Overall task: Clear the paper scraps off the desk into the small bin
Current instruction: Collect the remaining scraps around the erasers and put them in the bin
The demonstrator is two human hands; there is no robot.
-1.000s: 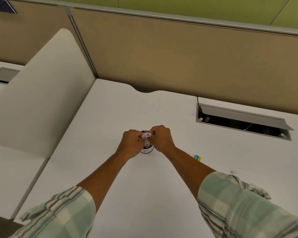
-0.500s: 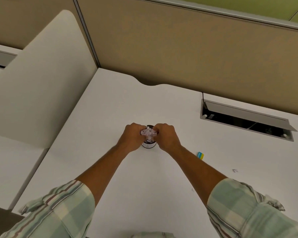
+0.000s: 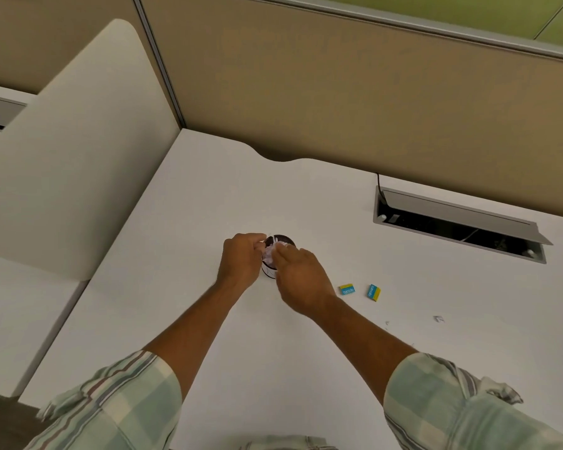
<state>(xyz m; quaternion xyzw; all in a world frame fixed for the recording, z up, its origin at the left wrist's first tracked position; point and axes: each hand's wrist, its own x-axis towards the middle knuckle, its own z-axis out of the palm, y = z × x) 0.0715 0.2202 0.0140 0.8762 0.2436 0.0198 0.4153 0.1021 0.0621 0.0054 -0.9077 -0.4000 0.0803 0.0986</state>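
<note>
A small dark round bin (image 3: 268, 273) stands mid-desk, stuffed with crumpled white paper scraps (image 3: 269, 254) that rise to its rim. My left hand (image 3: 243, 258) is curled against the bin's left rim, its fingertips pinched on a white edge of the paper. From the right, my right hand (image 3: 300, 278) reaches over the bin with fingers stretched out, the tips resting on top of the paper. Both hands hide most of the bin's wall. A few tiny paper scraps (image 3: 438, 318) lie loose on the white desk (image 3: 208, 196) to the right.
Two small blue-and-yellow packets (image 3: 347, 290) (image 3: 373, 292) lie just right of my right hand. An open cable hatch (image 3: 459, 222) is set into the desk at the back right. A white divider panel (image 3: 62, 157) borders the left side, and a tan partition (image 3: 306, 92) runs along the back.
Both hands held a paper wad together above the bin. Now the wad is down in the bin, and my right hand has opened flat on top of it. A second packet has come into view.
</note>
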